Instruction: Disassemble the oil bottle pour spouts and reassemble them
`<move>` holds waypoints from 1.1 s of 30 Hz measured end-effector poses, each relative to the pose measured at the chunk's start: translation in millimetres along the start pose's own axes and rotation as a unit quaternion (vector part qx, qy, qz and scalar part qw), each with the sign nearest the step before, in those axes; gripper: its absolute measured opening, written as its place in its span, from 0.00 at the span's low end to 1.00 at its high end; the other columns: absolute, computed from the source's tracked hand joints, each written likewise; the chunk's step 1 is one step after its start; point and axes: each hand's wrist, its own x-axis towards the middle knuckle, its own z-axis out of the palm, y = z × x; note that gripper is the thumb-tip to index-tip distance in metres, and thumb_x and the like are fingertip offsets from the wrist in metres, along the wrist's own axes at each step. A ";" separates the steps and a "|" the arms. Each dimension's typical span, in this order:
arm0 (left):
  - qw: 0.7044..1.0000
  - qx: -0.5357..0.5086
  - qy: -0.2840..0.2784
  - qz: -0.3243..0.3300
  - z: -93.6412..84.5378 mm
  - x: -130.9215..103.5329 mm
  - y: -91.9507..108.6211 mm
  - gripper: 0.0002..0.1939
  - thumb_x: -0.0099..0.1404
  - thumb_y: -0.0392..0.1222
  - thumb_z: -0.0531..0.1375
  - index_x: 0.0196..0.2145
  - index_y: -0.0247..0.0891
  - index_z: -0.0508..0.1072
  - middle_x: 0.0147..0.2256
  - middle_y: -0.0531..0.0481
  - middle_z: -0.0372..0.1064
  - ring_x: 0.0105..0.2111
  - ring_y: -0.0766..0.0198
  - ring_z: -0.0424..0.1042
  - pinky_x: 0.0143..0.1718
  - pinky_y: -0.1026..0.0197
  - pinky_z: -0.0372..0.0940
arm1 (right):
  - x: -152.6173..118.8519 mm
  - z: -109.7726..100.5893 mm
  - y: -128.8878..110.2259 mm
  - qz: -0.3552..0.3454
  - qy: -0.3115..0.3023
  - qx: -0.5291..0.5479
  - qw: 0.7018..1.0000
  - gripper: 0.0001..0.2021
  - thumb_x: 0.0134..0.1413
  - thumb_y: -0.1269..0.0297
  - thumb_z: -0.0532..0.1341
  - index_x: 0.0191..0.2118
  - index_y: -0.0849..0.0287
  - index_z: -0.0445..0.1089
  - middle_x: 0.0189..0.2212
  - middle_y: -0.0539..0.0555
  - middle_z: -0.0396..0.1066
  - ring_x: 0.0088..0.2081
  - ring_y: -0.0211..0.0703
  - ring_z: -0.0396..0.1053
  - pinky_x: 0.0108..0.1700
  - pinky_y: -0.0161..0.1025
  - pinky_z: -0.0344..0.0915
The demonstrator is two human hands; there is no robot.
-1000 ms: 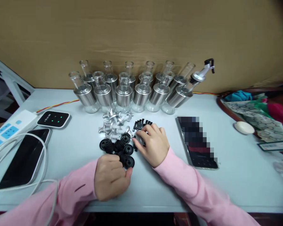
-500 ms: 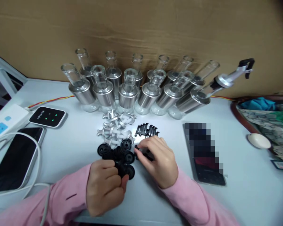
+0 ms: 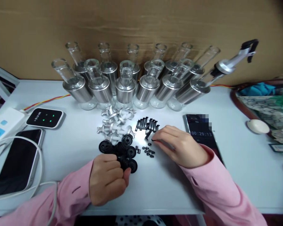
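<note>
My left hand point(image 3: 108, 179) is curled into a fist beside the black ribbed stoppers point(image 3: 131, 152); whatever its fingers enclose is hidden. My right hand point(image 3: 179, 146) pinches a small dark piece point(image 3: 152, 140) between thumb and fingertips, its shape mostly covered. Just left of those fingertips lies a black lever point(image 3: 148, 134), with a row of similar black levers point(image 3: 145, 123) behind it. Small black plugs point(image 3: 149, 151) are scattered below the pinch, and a pair of little black bits point(image 3: 138, 149) sits closer to the stoppers. Silver pourer spouts point(image 3: 116, 125) are heaped behind the stoppers.
Two rows of glass bottles with steel sleeves point(image 3: 125, 91) stand along the cardboard; the right one carries a pourer point(image 3: 226, 66). A phone with a timer point(image 3: 199, 125) lies partly under my right arm. At left are a Wi-Fi device point(image 3: 46, 118), another phone point(image 3: 16, 163) and a white cable point(image 3: 40, 160).
My right hand has moved right, away from the stoppers, uncovering the small plugs and two black bits. My left hand stays curled in nearly the same place. The view has shifted slightly.
</note>
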 end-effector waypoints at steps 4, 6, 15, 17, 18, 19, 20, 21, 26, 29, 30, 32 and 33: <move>1.000 -0.005 -0.013 -0.001 -1.1 1.0 -1.8 0.20 0.56 0.21 0.56 0.17 0.36 0.52 0.16 0.60 0.48 0.17 0.72 0.47 0.21 0.59 0.39 | -3.3 -4.0 6.9 0.014 -0.044 0.007 0.999 0.08 0.55 0.73 0.53 0.33 0.59 0.69 0.29 0.55 0.71 0.34 0.41 0.68 0.36 0.38 0.66; 1.000 0.000 -0.019 0.003 -1.6 1.2 -3.0 0.20 0.57 0.22 0.57 0.17 0.36 0.51 0.16 0.60 0.48 0.17 0.72 0.47 0.21 0.59 0.39 | -4.5 -3.3 8.5 0.009 -0.065 0.014 0.998 0.08 0.53 0.74 0.54 0.33 0.59 0.69 0.29 0.55 0.71 0.33 0.40 0.68 0.37 0.37 0.66; 1.000 0.005 -0.003 0.001 0.4 -1.5 -4.0 0.20 0.56 0.20 0.55 0.17 0.36 0.51 0.16 0.59 0.48 0.17 0.72 0.48 0.20 0.59 0.39 | -8.8 -0.8 3.7 0.033 -0.095 0.024 0.995 0.10 0.49 0.76 0.55 0.37 0.59 0.69 0.31 0.53 0.73 0.34 0.38 0.70 0.37 0.35 0.66; 1.000 -0.003 -0.007 0.001 0.6 -1.6 -3.9 0.20 0.56 0.19 0.55 0.17 0.36 0.51 0.16 0.59 0.48 0.17 0.72 0.48 0.20 0.59 0.40 | -8.7 -1.2 0.0 0.043 -0.087 0.022 0.995 0.11 0.49 0.75 0.56 0.39 0.59 0.68 0.32 0.53 0.73 0.33 0.38 0.70 0.37 0.35 0.66; 1.000 -0.007 -0.008 -0.002 0.6 -1.7 -3.9 0.20 0.56 0.19 0.55 0.18 0.37 0.50 0.16 0.59 0.48 0.16 0.72 0.48 0.20 0.59 0.40 | -8.3 -1.2 -2.0 0.046 -0.081 0.013 0.996 0.10 0.49 0.74 0.56 0.39 0.59 0.68 0.31 0.53 0.73 0.33 0.39 0.70 0.36 0.36 0.66; 1.000 -0.010 -0.008 -0.004 0.7 -1.8 -3.7 0.20 0.56 0.19 0.55 0.18 0.37 0.50 0.16 0.59 0.48 0.16 0.73 0.49 0.19 0.59 0.40 | -7.9 -1.0 -4.1 0.048 -0.073 -0.003 0.996 0.09 0.50 0.72 0.57 0.39 0.59 0.68 0.31 0.54 0.73 0.34 0.40 0.69 0.36 0.37 0.66; 1.000 -0.011 -0.011 -0.005 0.7 -2.0 -3.6 0.20 0.56 0.19 0.55 0.18 0.37 0.50 0.16 0.59 0.48 0.16 0.73 0.49 0.19 0.59 0.40 | -7.6 -0.6 -6.0 0.048 -0.065 -0.019 0.997 0.08 0.50 0.70 0.57 0.38 0.59 0.69 0.31 0.54 0.72 0.34 0.42 0.69 0.36 0.39 0.66; 1.000 -0.011 -0.009 -0.006 0.7 -2.1 -3.4 0.20 0.56 0.20 0.55 0.18 0.37 0.50 0.16 0.59 0.48 0.16 0.73 0.48 0.20 0.59 0.40 | -7.5 -0.2 -7.5 0.049 -0.058 -0.034 0.997 0.08 0.50 0.68 0.58 0.38 0.59 0.69 0.32 0.55 0.72 0.35 0.43 0.69 0.36 0.40 0.66; 1.000 -0.010 -0.003 -0.005 -0.2 -0.1 -2.5 0.21 0.56 0.20 0.56 0.18 0.37 0.50 0.16 0.60 0.48 0.16 0.73 0.48 0.20 0.59 0.39 | -11.9 -0.6 -7.0 0.098 -0.074 -0.025 0.992 0.15 0.43 0.64 0.65 0.40 0.58 0.67 0.34 0.55 0.71 0.35 0.43 0.69 0.36 0.39 0.67; 1.000 -0.016 -0.012 -0.009 -1.1 2.4 -2.1 0.21 0.56 0.19 0.55 0.18 0.36 0.49 0.15 0.60 0.48 0.16 0.73 0.47 0.20 0.60 0.40 | -14.4 -1.2 -4.5 0.140 -0.105 -0.023 0.984 0.21 0.36 0.65 0.69 0.41 0.58 0.66 0.33 0.54 0.70 0.33 0.42 0.69 0.34 0.38 0.68; 1.000 -0.017 -0.016 -0.011 -1.2 2.8 -2.0 0.21 0.56 0.19 0.55 0.18 0.36 0.49 0.15 0.60 0.48 0.16 0.73 0.47 0.20 0.60 0.40 | -14.5 -0.8 -4.1 0.150 -0.115 -0.029 0.982 0.22 0.35 0.66 0.69 0.41 0.59 0.67 0.34 0.54 0.70 0.33 0.43 0.70 0.34 0.38 0.68; 1.000 -0.022 -0.016 -0.014 -1.3 2.9 -2.0 0.20 0.56 0.19 0.54 0.17 0.36 0.49 0.15 0.60 0.48 0.16 0.73 0.47 0.20 0.60 0.40 | -14.3 0.7 -4.2 0.158 -0.125 -0.041 0.979 0.23 0.33 0.67 0.70 0.41 0.59 0.67 0.34 0.55 0.69 0.34 0.44 0.70 0.35 0.39 0.68; 0.999 -0.026 -0.014 -0.016 -1.3 2.7 -2.0 0.20 0.56 0.19 0.54 0.17 0.36 0.49 0.15 0.60 0.47 0.16 0.73 0.47 0.20 0.60 0.40 | -14.1 1.8 -4.3 0.157 -0.127 -0.044 0.978 0.23 0.33 0.68 0.70 0.41 0.60 0.67 0.34 0.55 0.69 0.34 0.44 0.69 0.35 0.39 0.68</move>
